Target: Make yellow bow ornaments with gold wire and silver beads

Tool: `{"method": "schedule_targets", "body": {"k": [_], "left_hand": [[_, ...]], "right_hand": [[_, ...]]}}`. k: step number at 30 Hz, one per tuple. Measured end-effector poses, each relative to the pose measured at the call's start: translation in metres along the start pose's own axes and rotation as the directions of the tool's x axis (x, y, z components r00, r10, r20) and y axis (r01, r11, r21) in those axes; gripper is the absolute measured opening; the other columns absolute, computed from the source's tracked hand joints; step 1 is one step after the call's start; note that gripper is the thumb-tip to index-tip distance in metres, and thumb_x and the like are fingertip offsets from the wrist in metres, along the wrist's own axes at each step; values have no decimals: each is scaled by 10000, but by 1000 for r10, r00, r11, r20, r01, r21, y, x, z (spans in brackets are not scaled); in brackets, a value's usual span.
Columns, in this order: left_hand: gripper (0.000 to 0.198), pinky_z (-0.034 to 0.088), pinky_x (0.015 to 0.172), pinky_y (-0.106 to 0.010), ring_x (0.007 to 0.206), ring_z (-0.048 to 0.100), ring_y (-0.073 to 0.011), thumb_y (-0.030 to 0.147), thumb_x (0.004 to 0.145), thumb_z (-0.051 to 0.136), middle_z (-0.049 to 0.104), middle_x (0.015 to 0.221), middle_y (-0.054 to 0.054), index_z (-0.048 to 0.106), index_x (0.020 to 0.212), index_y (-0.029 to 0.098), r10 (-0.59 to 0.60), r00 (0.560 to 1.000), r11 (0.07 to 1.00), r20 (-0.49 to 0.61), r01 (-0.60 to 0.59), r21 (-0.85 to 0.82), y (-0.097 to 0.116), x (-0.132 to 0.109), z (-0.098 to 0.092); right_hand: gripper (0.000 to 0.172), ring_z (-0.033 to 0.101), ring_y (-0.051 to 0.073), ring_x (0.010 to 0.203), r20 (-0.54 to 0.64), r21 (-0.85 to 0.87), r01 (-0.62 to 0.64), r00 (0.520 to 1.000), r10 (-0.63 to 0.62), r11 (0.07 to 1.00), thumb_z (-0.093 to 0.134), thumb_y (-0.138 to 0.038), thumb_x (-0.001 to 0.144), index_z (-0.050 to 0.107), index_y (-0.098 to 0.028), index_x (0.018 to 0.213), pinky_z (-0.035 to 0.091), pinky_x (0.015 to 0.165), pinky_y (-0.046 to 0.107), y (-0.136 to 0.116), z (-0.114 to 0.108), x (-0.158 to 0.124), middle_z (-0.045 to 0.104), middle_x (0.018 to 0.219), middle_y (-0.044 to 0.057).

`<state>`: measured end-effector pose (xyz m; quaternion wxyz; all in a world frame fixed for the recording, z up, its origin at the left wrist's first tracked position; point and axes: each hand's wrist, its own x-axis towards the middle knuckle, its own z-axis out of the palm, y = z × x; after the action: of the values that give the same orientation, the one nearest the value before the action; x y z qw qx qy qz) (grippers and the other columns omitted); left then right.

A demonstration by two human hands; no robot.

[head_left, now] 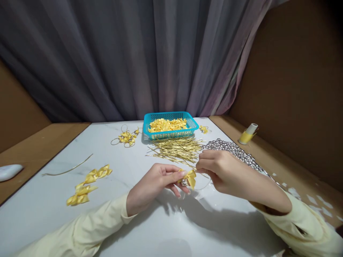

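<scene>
My left hand (pixel 158 178) pinches a yellow ribbon bow (pixel 191 178) between thumb and fingers, above the middle of the table. A small silver bell (pixel 184 182) hangs at the bow's front, beside my fingertips. Just right of the bow, my right hand (pixel 218 169) is closed, its thumb and index finger pinched on a thin gold cord. Part of that cord (pixel 207 185) curves in a loop below the right fingers; the pinched end is hidden. Behind both hands lies a pile of cut gold cords (pixel 177 150).
A blue basket (pixel 171 135) holds many yellow bows. Finished-looking bows with loops (pixel 127 137) lie left of it. Silver bells (pixel 233 150) spread at right. Loose bows (pixel 81 194) and a single cord (pixel 72 167) lie left. A spool (pixel 248 135) stands at the right edge.
</scene>
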<state>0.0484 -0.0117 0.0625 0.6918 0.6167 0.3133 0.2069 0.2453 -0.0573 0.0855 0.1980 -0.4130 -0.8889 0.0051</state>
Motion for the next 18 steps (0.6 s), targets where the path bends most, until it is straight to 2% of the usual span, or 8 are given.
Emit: {"method": "schedule_targets", "body": {"k": [7,11,18], "left_hand": [[239,468,515,-191,596,607,-121,288,815,550,681,695,-64,696,801,100,49,998,994,-35,-46,96,-1,-2,1],[229,454,510,-187,626,612,-126,276,816,548,686,711,-62,703,856,112,72,996,990,-48,-65,128,-2,-4,1],[213,436,492,-175,605,614,-121,271,809,563,669,657,-39,709,860,124,123,990,984,-67,-113,141,1,-6,3]], "right_hand": [[283,468,122,609,37,46,-6,999,4,999,399,80,635,573,-141,670,332,540,226,0,2,3,526,635,29],[263,479,114,614,43,188,-11,999,4,982,421,67,663,577,-144,668,352,558,218,5,2,7,557,632,17],[188,500,88,570,15,412,-107,994,111,905,498,5,722,563,-144,627,358,544,197,9,4,10,556,589,-8]]}}
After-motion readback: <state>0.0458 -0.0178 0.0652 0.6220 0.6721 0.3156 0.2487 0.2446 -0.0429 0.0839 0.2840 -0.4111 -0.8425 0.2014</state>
